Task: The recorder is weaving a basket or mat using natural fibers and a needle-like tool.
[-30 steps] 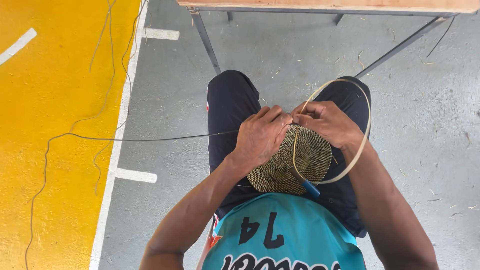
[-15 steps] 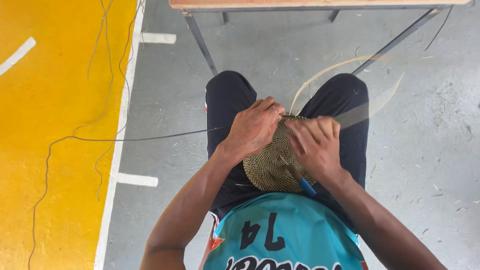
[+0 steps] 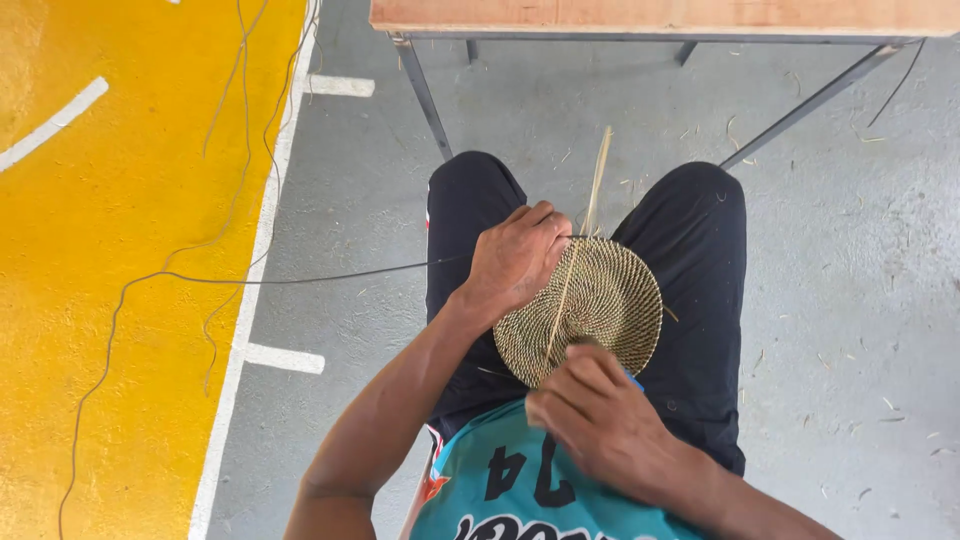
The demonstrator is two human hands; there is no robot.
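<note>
A round coiled woven disc (image 3: 600, 300) of tan fibre rests on my lap between my black-trousered knees. My left hand (image 3: 515, 260) grips its far-left rim. My right hand (image 3: 590, 420) is closed near the disc's near edge, pinching a thin pale strip (image 3: 580, 250). The strip runs taut from my fingers across the disc and sticks out past its far rim, pointing away from me. A bit of blue shows under the disc by my right hand; what it is I cannot tell.
A wooden table (image 3: 660, 15) on thin metal legs (image 3: 420, 90) stands just ahead of my knees. The floor is grey concrete (image 3: 850, 300) with scattered fibre scraps. Left lies a yellow painted area (image 3: 100, 300) with white lines, and thin dark wires (image 3: 250, 275) trail across it.
My right hand has drawn back from the disc's far side toward my body, pulling the strip through. The wide loop of strip has tightened into a straight line across the disc.
</note>
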